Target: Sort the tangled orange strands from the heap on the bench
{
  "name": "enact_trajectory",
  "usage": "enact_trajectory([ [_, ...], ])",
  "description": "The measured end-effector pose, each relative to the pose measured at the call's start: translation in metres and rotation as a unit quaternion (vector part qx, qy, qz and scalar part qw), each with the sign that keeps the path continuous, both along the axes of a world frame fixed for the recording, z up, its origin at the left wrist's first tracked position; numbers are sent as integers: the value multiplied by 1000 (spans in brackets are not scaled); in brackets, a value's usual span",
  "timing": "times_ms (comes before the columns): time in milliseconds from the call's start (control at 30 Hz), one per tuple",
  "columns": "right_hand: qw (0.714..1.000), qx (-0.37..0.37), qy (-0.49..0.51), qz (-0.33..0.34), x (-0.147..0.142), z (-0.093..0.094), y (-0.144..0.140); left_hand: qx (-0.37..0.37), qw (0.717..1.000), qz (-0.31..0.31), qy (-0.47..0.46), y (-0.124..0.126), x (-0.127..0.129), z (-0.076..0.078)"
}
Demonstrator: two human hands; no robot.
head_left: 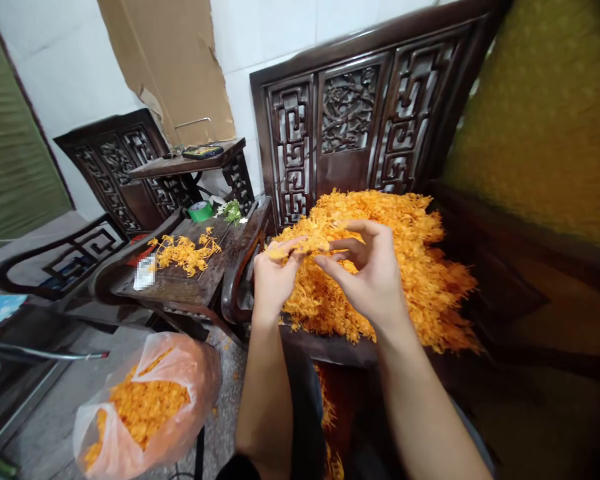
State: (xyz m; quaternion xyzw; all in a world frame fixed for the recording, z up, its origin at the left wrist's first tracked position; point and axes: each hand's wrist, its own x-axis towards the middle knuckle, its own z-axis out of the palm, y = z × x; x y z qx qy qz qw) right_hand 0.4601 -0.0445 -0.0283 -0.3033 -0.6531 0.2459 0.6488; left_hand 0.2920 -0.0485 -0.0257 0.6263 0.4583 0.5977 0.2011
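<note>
My left hand is closed, thumb against fingers, on an orange plastic-looking flower sprig. My right hand is just to its right, fingers curved and apart, with the thumb and fingertips close to the sprig's right end. Whether they touch it I cannot tell. Both hands are above a large heap of orange branched sprigs piled on the seat of a dark carved wooden chair. The heap behind the held sprig has the same colour, so its outline is hard to make out.
Left of the chair, a low wooden table bears loose orange sprigs, green tape and a small green-white bunch. A translucent bag of orange pieces stands on the floor. A phone lies on a higher stand.
</note>
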Motion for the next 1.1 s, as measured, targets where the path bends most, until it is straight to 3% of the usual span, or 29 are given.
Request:
enact_trajectory([
  [67, 1000, -18, 6, 9, -1, -1, -2, -65, 997, -30, -4, -7, 2, 4],
  [167, 999, -6, -39, -29, 1, 3, -5, -134, 987, -84, -3, -16, 7, 10],
  [367, 995, 11, -60, -81, 10, 1, -2, -160, 974, -126, -100, -23, 9, 10],
  [533, 999, -17, 41, -24, 11, -7, 6, -98, 982, -38, -155, -19, 13, 1],
  [733, 973, -16, 193, -128, 11, -20, 26, -92, 981, -18, -173, -11, 29, 0],
  [800, 959, -28, 234, -159, 29, -25, 37, -79, 974, 15, -211, -13, 21, 5],
  [900, 910, -69, 357, -199, 61, -32, 50, -58, 956, 38, -285, -22, 4, 16],
  [967, 912, -83, 371, -153, 69, -33, 50, -64, 951, -2, -302, -28, 0, 22],
  [1100, 965, -91, 243, 24, 42, -23, 25, -73, 947, -56, -307, -32, 14, 27],
])
